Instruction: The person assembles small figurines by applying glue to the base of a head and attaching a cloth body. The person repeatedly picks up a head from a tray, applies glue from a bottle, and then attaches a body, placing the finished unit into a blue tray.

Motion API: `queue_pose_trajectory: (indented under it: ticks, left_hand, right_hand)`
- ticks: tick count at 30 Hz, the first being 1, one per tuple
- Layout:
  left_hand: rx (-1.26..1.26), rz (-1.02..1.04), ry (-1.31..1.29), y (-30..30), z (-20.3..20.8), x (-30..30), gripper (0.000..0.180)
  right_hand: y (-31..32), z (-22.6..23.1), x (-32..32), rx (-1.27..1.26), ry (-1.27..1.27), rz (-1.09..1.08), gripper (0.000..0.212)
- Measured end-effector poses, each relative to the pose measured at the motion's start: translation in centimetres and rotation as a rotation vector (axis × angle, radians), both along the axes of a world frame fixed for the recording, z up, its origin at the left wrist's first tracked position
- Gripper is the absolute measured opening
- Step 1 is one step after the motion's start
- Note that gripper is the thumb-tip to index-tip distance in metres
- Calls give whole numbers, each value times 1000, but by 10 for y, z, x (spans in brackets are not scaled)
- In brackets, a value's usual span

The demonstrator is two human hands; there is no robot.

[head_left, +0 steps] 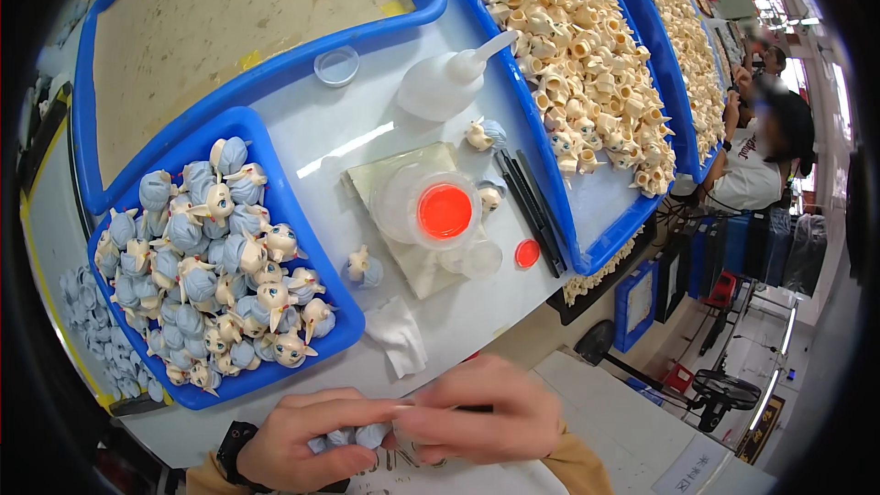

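Note:
At the table's near edge, my left hand [316,431] is closed around blue-grey moulded doll hair [369,436]. Only part of it shows between the fingers, so I cannot tell whether a face is joined to it. My right hand [486,408], slightly blurred, meets the left fingertips in a pinch; whatever it grips is hidden. Ahead of the hands lies a crumpled white cloth [398,337]. Beyond it, a translucent tub with a red-orange inside [445,211] rests on a beige pad [367,174]. Single doll heads [364,268] lie around the pad.
Left stands a blue tray [353,335] heaped with blue-haired doll heads. A larger blue tray [573,252] on the right holds pale face parts. A white squeeze bottle [442,87], black pen-like tools [530,211] and a red cap [527,254] lie between. A co-worker [756,160] sits far right.

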State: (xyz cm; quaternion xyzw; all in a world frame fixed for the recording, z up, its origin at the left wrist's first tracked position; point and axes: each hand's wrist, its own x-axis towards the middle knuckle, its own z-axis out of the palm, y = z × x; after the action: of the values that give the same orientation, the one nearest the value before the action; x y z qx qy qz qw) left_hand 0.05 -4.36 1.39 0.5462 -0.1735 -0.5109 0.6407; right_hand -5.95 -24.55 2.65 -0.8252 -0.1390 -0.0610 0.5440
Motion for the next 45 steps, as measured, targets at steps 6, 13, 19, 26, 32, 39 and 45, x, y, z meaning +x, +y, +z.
queue_pose_trajectory:
  ticks: [6,13,19,26,32,39,45]
  left_hand:
    - [-74,251,307,-1,-1,-9,42]
    - [-24,342,295,3,-3,-11,43]
    - [-18,470,344,3,-1,-11,48]
    - [0,449,326,3,-2,-10,52]
    - [7,425,295,5,-3,-10,55]
    - [16,403,301,3,-1,-8,56]
    - [7,404,285,5,-1,-9,55]
  right_hand:
    - [-15,-35,-18,336,15,-820,36]
    - [-17,-53,-12,276,-15,-769,27]
    - [-18,-54,-10,160,-14,-775,27]
    - [-18,-48,-9,-173,-27,-786,31]
    - [-11,-35,-2,-430,-29,-777,35]
    - [-6,-24,6,-629,-25,-776,32]
    - [-6,-12,11,-760,34,-725,30]
